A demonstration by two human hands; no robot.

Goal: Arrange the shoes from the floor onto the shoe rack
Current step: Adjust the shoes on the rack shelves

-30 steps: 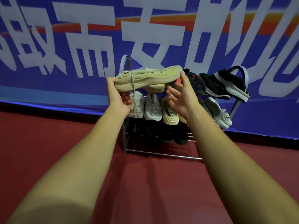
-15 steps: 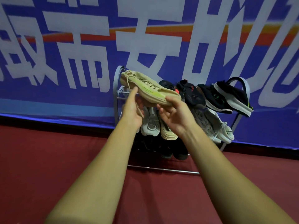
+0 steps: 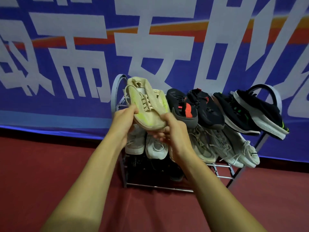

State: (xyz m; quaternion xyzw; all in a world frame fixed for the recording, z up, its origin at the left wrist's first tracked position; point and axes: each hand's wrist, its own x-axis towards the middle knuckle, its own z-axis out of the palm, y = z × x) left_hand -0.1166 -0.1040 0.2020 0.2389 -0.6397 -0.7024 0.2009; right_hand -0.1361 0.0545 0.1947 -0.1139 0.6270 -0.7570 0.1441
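Shoe: a beige shoe [image 3: 148, 108] of soft knitted mesh, with a yellow-green streak along the side, flat beige laces and a pale ribbed sole edge; long and narrow, with the toe pointing toward the person.
Where: held at the left end of the top tier of the shoe rack [image 3: 115, 86], heel high against the rack's arched end.
Left grip: the left hand [image 3: 124, 123] was closed on the shoe's side, thumb on top.
Right grip: the right hand [image 3: 173, 133] was closed round the toe, thumb over it and fingers curled beneath.
Rack: thin grey metal tubes, three sloping tiers.
Top tier: dark knit trainers [image 3: 207, 111], some with red or green accents, the right-most white-soled.
Middle tier: pale, off-white laced shoes [image 3: 155, 146].
Bottom tier: black shoes [image 3: 150, 166].
Floor: matt dark-red floor [image 3: 50, 164].
Behind: a smooth blue banner [image 3: 66, 47] with big white characters.
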